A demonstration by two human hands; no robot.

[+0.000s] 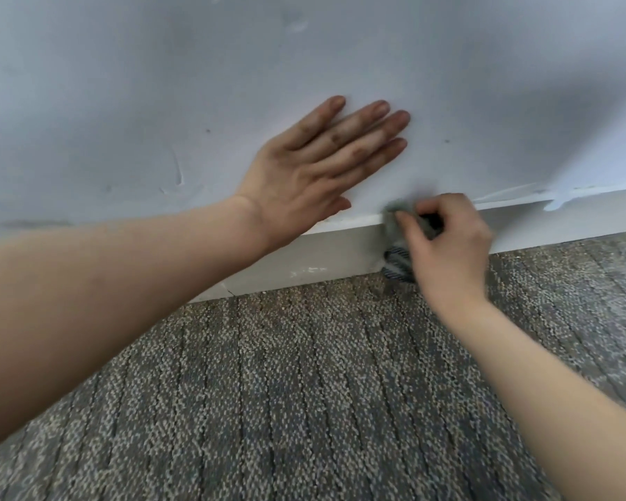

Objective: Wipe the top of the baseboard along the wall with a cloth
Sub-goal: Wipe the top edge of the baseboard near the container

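Note:
A white baseboard [326, 251] runs along the foot of the pale wall [232, 85], rising toward the right. My right hand [449, 244] grips a small grey cloth [394, 226] with a striped edge and holds it against the top edge of the baseboard; the cloth hangs down over the board's face. My left hand [315, 168] lies flat on the wall just above the baseboard, to the left of the cloth, fingers straight and spread.
Grey-brown patterned carpet [304, 392] covers the floor up to the baseboard. The wall has scuffs and smears, and white paint marks [557, 200] sit on the baseboard's top at the right.

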